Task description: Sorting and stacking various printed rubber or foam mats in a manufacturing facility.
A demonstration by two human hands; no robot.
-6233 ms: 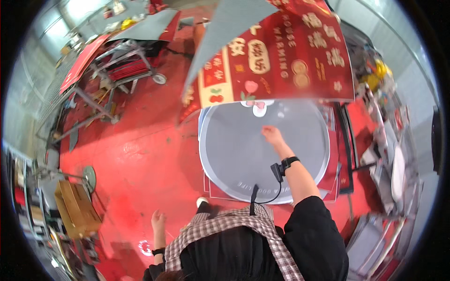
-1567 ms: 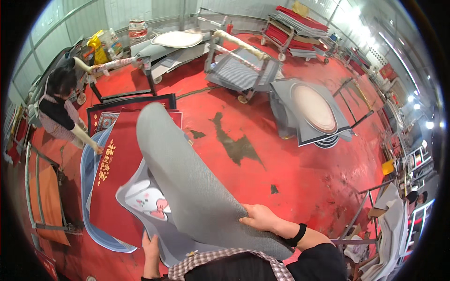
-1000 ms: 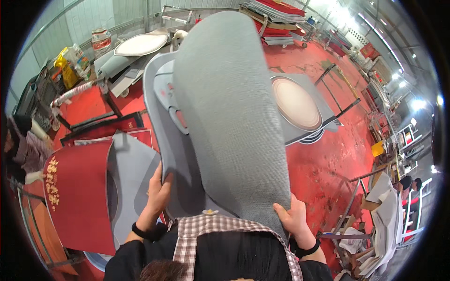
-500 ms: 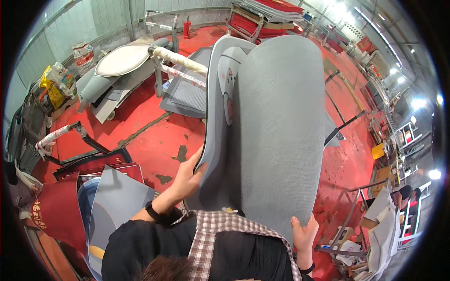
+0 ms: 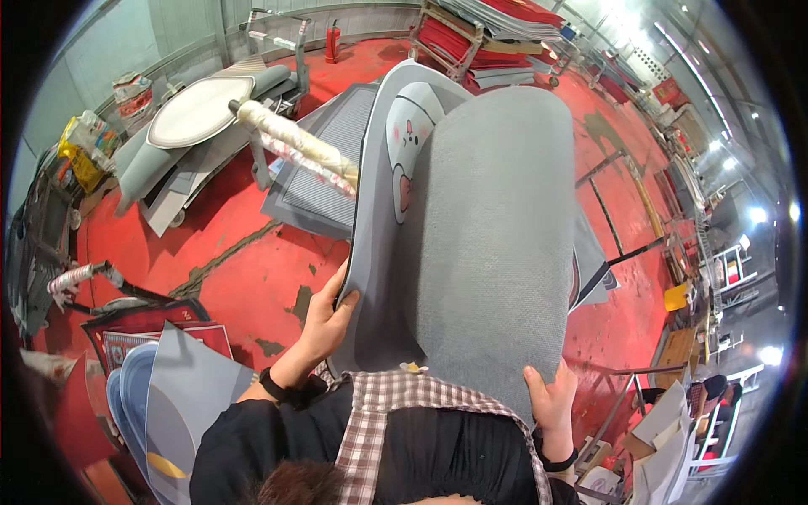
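In front of my body I hold a large grey floor mat (image 5: pixel 492 227), curled over so that its plain textured side bulges on the right. Inside the curl, at the left, its smooth face bears a white cartoon animal (image 5: pixel 410 135). My left hand (image 5: pixel 328 316) is closed on the mat's left edge, thumb on the inner face and fingers behind. Low on the right edge, my right hand (image 5: pixel 551 396) grips the mat with the thumb on the textured side; its fingers are partly hidden.
Several mats lie on the red floor by a cart with a wrapped handle (image 5: pixel 295 139). At the lower left stand more mats (image 5: pixel 189 370). A stacked trolley (image 5: pixel 446 42) is at the back beyond a fire extinguisher (image 5: pixel 332 42). Metal frames (image 5: pixel 610 210) stand on the right.
The surroundings on the left have shifted leftward in view. The mat's curl leans slightly left and my left hand is a little further left. Both hands keep their grip.
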